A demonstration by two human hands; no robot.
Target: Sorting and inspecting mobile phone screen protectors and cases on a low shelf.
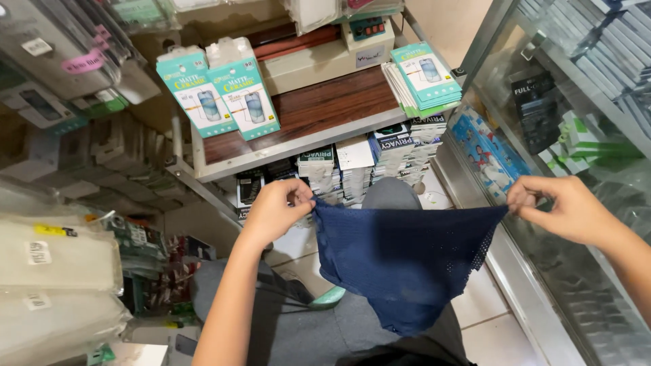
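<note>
cloth [400,254] of dark blue mesh hangs stretched between your hands above your lap, left hand [274,210] and right hand [563,207] each pinching a top corner with closed fingers (boxes [224,95] stand on the shelf [305,129] beyond).

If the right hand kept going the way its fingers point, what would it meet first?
The right hand points left along the stretched navy mesh cloth, so it would likely bunch that cloth, then meet the left hand. Depth is uncertain.

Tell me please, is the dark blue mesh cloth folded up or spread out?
Spread out: the dark blue mesh cloth hangs stretched between the left hand and right hand, each pinching an upper corner.
</note>
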